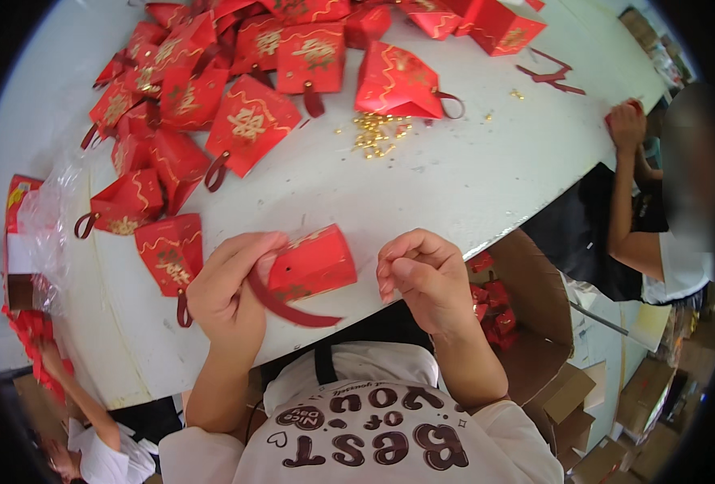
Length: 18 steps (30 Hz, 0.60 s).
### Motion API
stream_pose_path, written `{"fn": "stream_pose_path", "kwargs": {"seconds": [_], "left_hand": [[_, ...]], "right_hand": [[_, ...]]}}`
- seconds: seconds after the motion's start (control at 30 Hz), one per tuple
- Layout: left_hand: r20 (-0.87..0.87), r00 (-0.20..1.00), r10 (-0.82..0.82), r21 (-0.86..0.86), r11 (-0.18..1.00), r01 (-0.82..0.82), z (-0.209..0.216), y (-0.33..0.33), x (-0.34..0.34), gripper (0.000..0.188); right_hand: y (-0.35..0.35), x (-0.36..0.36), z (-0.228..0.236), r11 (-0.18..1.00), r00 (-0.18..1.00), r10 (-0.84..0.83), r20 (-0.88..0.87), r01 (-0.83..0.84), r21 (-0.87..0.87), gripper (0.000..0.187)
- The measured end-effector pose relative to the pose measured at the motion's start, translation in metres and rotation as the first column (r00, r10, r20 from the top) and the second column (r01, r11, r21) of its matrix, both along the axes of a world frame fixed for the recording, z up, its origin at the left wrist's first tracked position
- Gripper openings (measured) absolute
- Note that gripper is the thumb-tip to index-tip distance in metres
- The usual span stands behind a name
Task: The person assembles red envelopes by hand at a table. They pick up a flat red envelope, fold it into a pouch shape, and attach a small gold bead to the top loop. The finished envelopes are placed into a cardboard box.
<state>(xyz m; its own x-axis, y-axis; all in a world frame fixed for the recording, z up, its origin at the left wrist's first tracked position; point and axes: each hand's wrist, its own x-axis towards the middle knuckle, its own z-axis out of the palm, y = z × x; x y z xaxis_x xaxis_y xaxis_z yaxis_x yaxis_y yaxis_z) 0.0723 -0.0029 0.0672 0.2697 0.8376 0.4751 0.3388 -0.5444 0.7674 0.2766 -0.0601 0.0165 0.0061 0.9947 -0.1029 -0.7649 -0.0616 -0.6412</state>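
My left hand (pixel 232 282) is closed, with a dark red ribbon (pixel 297 315) trailing out from it in a curve. Right against its fingertips lies a red paper gift box (pixel 321 262) with gold print and a small dark hole; whether the fingers grip the box too is hidden. To the right, apart from the box, my right hand (pixel 428 278) has its fingers curled in toward the thumb. Anything between those fingertips is too small or too hidden to make out. Just left of my left hand, a finished-looking red box (pixel 170 252) carries a ribbon loop.
Many red gift boxes (pixel 248 125) with ribbon loops are heaped at the far left of the white table (pixel 293 194). Gold beads (pixel 377 133) lie in a small pile. Loose ribbons (pixel 551 77) sit far right. A cardboard carton (pixel 535 282) stands below the edge; people work at both sides.
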Motion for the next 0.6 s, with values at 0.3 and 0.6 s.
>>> {"fn": "stream_pose_path", "kwargs": {"seconds": [0.3,0.6], "left_hand": [[0.344,0.939,0.033,-0.014,0.999,-0.030,0.036,-0.018,-0.006,0.026],[-0.084,0.920,-0.383,-0.078,0.923,0.377,0.066,-0.039,-0.006,0.018]], "right_hand": [[-0.023,0.008,0.031,0.988,0.976,-0.127,0.176,0.108,0.112,0.018],[-0.029,-0.021,0.069,0.804,0.891,-0.241,0.385,-0.039,0.594,0.014]]}}
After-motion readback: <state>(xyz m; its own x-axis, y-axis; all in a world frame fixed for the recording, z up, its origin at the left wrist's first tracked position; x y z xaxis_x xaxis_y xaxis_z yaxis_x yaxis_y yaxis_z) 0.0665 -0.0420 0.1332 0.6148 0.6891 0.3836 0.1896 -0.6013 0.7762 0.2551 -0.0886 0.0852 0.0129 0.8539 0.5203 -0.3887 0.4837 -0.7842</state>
